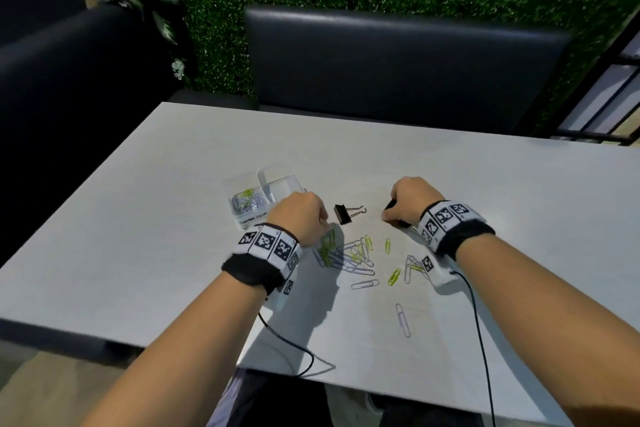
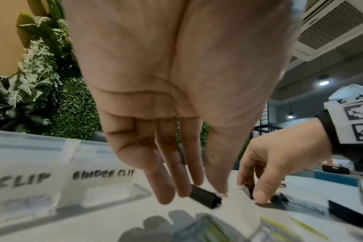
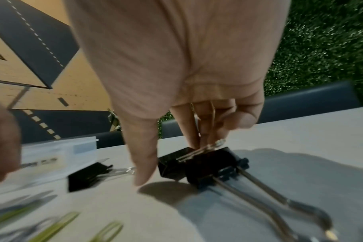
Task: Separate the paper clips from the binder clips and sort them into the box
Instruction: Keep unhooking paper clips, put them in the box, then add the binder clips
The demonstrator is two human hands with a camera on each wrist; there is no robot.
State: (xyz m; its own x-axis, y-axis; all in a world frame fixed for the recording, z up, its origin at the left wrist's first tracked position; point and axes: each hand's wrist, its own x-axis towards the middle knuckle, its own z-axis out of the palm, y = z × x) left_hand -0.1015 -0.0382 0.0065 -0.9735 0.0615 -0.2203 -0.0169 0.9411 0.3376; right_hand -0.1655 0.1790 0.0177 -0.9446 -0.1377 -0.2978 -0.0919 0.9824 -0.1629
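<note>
Fingers of the right hand curl down onto a black binder clip, pinching one of its wire handles; a second binder clip lies against it, its two long handles trailing toward the wrist. The left hand hangs with fingers straight and together, holding nothing, its tips just above a lone binder clip on the table.

That lone clip lies between the two hands, just beside the left fingertips and apart from the right hand. Its black body points toward the left hand and its handles toward the right, so the long axis runs roughly across the table. The left hand is plainly the nearer one for it.

The box sits just beyond the left hand. One compartment holds paper clips; the wrist view reads the other label as binder clip, and that compartment looks empty so far. Loose paper clips lie scattered nearer the person, between the wrists, one stray well toward the near edge.

Open table lies right of and beyond the hands, and the path to the box looks short and unblocked.
</note>
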